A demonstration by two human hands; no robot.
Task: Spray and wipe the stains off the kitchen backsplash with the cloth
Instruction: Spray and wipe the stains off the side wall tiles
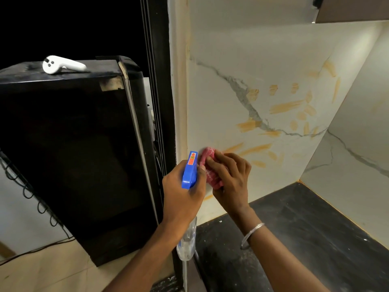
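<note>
The white marble-look backsplash [273, 49] carries several orange smear stains [286, 106] across its middle and lower part. My right hand [229, 178] presses a bunched pink cloth [208, 163] against the lower left of the backsplash, just left of the lowest stains. My left hand [183, 190] grips a spray bottle [190, 169] with a blue trigger head, its clear body hanging below my wrist. The bottle's nozzle sits right beside the cloth.
A black countertop [294, 239] runs below the backsplash into a corner on the right. A tall black appliance [73, 154] stands to the left, with a white controller [61, 64] on top. A dark door frame [160, 81] separates them. Cables trail on the floor at left.
</note>
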